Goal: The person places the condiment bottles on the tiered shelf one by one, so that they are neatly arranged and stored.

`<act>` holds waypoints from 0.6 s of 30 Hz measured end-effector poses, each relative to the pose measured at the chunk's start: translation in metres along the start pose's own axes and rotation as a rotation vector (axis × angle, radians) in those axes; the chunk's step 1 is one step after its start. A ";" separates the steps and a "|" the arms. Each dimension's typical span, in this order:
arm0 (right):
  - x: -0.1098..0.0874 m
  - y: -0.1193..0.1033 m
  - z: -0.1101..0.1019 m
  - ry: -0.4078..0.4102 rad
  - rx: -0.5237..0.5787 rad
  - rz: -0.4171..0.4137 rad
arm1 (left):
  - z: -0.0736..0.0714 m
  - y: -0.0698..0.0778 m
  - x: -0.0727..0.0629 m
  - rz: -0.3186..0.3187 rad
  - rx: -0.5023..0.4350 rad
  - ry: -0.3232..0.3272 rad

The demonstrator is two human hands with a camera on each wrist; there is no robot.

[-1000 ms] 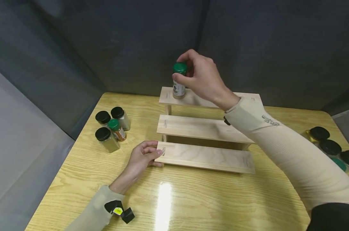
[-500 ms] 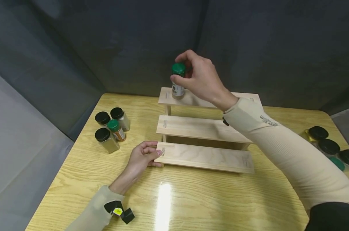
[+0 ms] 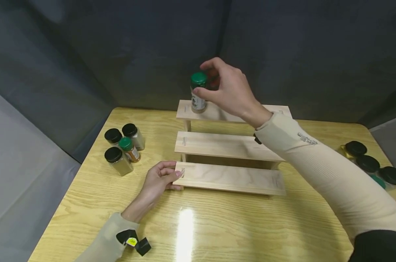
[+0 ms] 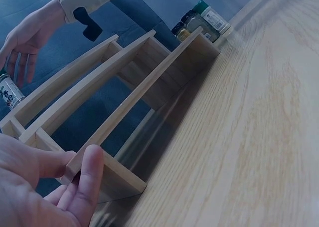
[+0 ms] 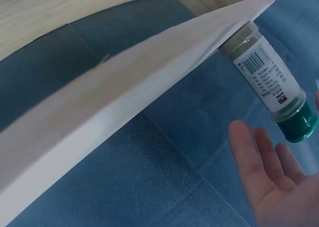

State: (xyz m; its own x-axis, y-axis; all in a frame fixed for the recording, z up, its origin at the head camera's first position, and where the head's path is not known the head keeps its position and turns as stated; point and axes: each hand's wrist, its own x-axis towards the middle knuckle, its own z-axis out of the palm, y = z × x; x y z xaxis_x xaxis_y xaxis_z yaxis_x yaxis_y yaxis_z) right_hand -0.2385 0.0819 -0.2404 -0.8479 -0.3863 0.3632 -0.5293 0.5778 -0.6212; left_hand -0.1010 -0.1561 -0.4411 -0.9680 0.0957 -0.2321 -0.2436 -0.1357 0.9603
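A small spice jar with a green cap stands upright at the left end of the top step of a three-step wooden rack. Around its cap my right hand is spread, thumb and fingers relaxed; in the right wrist view a gap shows between the fingers and the green cap. My left hand pinches the left end of the lowest step, thumb on top and fingers beneath. The left wrist view shows that pinch close up, with the jar at far left.
On the table left of the rack, black-capped jars cluster with a green-capped jar. Another group of jars stands at the right, partly behind the right sleeve. A dark curtain hangs behind.
My right hand's fingers have loosened from the jar and drawn slightly right, away from its cap. The jar stays on the top step. The left hand keeps its hold; the view has shifted slightly.
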 end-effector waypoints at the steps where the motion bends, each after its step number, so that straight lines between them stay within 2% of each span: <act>1: -0.001 0.000 -0.001 0.004 0.001 0.003 | 0.000 0.000 0.000 -0.003 -0.001 0.002; 18: -0.043 -0.001 -0.039 0.090 0.003 0.078 | -0.005 0.002 -0.002 -0.011 0.008 0.006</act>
State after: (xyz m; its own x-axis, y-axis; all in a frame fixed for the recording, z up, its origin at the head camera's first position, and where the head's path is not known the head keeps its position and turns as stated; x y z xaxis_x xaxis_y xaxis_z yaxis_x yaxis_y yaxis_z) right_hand -0.2026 0.1265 -0.2283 -0.8856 -0.2742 0.3748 -0.4620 0.6017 -0.6516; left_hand -0.0993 -0.1613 -0.4397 -0.9656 0.0912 -0.2437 -0.2540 -0.1270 0.9588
